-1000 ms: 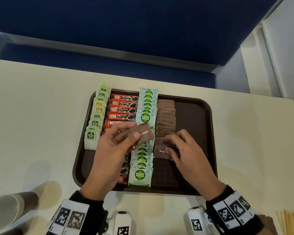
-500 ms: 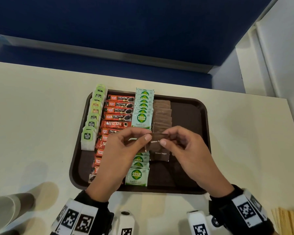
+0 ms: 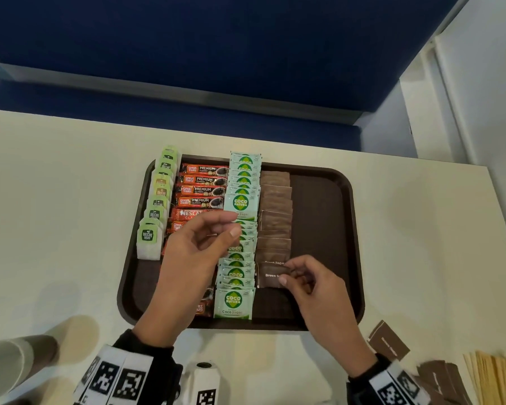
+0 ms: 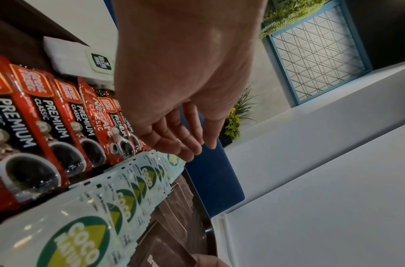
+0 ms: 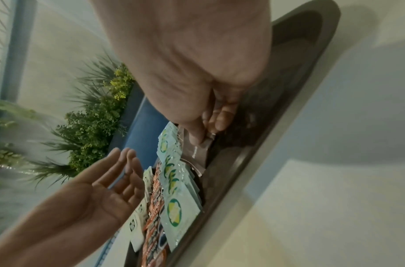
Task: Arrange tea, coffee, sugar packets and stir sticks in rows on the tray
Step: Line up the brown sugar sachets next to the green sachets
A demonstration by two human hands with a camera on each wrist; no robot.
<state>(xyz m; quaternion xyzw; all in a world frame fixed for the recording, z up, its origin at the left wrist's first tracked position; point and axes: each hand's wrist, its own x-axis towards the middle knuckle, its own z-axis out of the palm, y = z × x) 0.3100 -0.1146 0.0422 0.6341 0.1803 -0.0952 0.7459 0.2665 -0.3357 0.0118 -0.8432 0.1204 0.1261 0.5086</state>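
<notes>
A dark brown tray point(image 3: 345, 229) holds four rows: green tea bags point(image 3: 155, 211), red coffee sachets point(image 3: 202, 190), pale green Coco Natura sugar packets point(image 3: 243, 200) and brown sugar packets point(image 3: 275, 206). My right hand point(image 3: 287, 276) pinches a brown sugar packet point(image 3: 269, 277) at the near end of the brown row, low over the tray; the right wrist view shows the thumb on that brown sugar packet point(image 5: 197, 151). My left hand point(image 3: 216, 232) hovers empty over the coffee and Coco rows, fingers relaxed, as the left wrist view shows the left hand point(image 4: 187, 144) holding nothing.
Loose brown sugar packets point(image 3: 389, 342) and a bundle of wooden stir sticks point(image 3: 494, 378) lie on the cream table at the near right. A paper cup point(image 3: 9, 362) lies on its side at the near left. The tray's right third is bare.
The brown sugar packet passed from my left hand to my right, which carried it down to the near end of the brown row. My left hand let go and stays raised.
</notes>
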